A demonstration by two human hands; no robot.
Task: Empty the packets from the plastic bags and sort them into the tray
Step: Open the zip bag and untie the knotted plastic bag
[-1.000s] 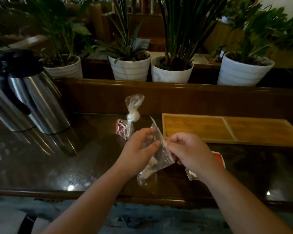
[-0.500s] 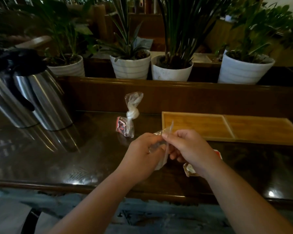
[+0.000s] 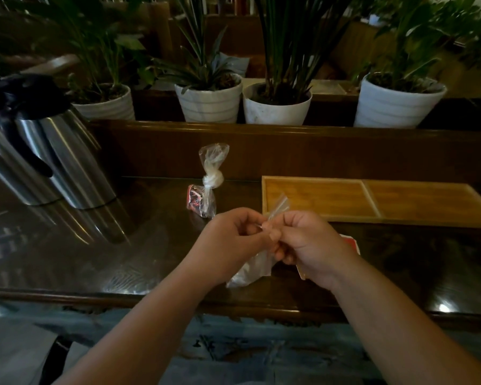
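Both hands meet above the dark table and pinch a clear plastic bag (image 3: 252, 269) near its top. My left hand (image 3: 231, 240) and my right hand (image 3: 308, 240) touch fingertip to fingertip, with a strip of the bag sticking up between them. The bag's body hangs below the hands; whether it touches the table I cannot tell. A second clear bag (image 3: 207, 187), knotted shut with a red packet inside, stands behind my left hand. A red and white packet (image 3: 350, 241) lies on the table, mostly hidden under my right hand. The wooden two-compartment tray (image 3: 372, 202) lies at the right.
Two steel thermos jugs (image 3: 53, 162) stand at the left on the glossy table (image 3: 95, 259). A wooden ledge behind carries several white plant pots (image 3: 208, 102). The table's front edge runs just below my forearms.
The hands have come closer together and lifted the bag's top. The bag was spread wide between them a second ago; now it is bunched between the fingertips.
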